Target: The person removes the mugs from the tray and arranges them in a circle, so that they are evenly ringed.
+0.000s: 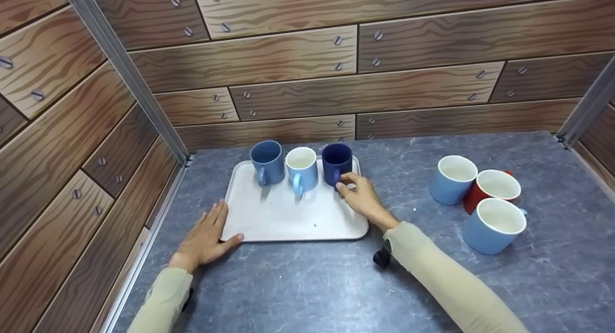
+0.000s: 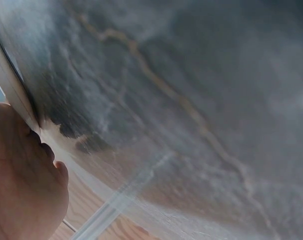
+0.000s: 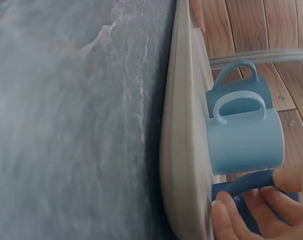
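Three mugs stand in a row at the far side of a white tray [image 1: 278,222]: a medium blue mug [image 1: 274,169], a light blue mug [image 1: 303,177] and a dark blue mug [image 1: 331,172]. My right hand [image 1: 361,197] pinches the dark blue mug's handle [image 3: 252,182] between thumb and fingers, as the right wrist view shows. That mug's base is partly hidden behind the hand. At the tray's left edge, my left hand [image 1: 204,239] rests with its fingers straight and its thumb at the near corner. Only part of this hand [image 2: 26,185] appears in the left wrist view.
To the right of the tray, a light blue mug [image 1: 447,186], a red mug [image 1: 475,196] and another light blue mug [image 1: 487,234] stand close together on the grey table [image 1: 298,289]. Wood-patterned walls [image 1: 298,59] border the table at the back and left.
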`<state>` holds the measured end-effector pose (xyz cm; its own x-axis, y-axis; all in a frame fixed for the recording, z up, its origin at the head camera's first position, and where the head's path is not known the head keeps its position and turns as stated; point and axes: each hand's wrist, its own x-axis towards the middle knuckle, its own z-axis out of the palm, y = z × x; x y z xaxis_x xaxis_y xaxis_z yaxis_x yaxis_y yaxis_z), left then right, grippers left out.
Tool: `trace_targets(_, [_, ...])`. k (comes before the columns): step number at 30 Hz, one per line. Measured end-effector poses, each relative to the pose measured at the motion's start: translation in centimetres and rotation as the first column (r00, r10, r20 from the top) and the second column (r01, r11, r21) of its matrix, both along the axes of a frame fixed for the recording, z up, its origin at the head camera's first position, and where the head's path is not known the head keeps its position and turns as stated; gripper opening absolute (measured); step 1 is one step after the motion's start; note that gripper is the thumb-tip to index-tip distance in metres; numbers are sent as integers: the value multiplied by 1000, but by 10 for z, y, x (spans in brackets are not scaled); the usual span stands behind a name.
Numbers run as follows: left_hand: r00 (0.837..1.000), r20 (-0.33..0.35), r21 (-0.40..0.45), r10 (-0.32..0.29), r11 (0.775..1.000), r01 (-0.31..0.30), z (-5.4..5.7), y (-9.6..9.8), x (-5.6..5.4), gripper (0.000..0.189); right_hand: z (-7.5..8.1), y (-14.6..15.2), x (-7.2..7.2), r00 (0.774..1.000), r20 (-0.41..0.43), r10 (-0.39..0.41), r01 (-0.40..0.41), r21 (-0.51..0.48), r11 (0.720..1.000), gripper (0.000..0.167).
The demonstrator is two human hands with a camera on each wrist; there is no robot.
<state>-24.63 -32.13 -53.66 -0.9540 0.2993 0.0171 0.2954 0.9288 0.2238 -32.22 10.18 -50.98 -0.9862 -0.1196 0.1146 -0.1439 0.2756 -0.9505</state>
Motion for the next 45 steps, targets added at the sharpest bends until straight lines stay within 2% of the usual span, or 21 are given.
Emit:
trace_targets(5, [999,-50,24,-13,1000,14,-4,-1,1,103,-7,-3,-2,994,91,68,-53,-152,987,26])
trace_targets(10, [1000,-9,3,-5,1000,5,-1,2,1,103,-12,-6,-2,993,99,68,-44,-225,973,24])
trace_targets(15, [999,36,-13,16,1000,-16,1,4,2,104,-12,-7,1,996,86,26,-4,-252,968,20])
trace_targets(20, [999,39,-12,10,1000,-10,0,4,0,105,-7,-4,4,995,102,14,15,-270,963,22])
trace_targets(25, [1000,28,-8,5,1000,-5,1,4,1,105,1,2,6,994,103,22,5,-252,968,26])
trace_targets(30, [1000,10,-12,8,1000,-8,0,1,0,105,12,11,9,998,45,38,-25,-257,966,25])
trace_targets(39, [999,39,-27,9,1000,-8,2,0,0,105,23,39,17,998,-7,69,-68,-293,954,27])
trace_targets(45, [998,60,-11,19,1000,-18,4,0,0,106,27,58,27,998,-18,55,-58,-289,956,27])
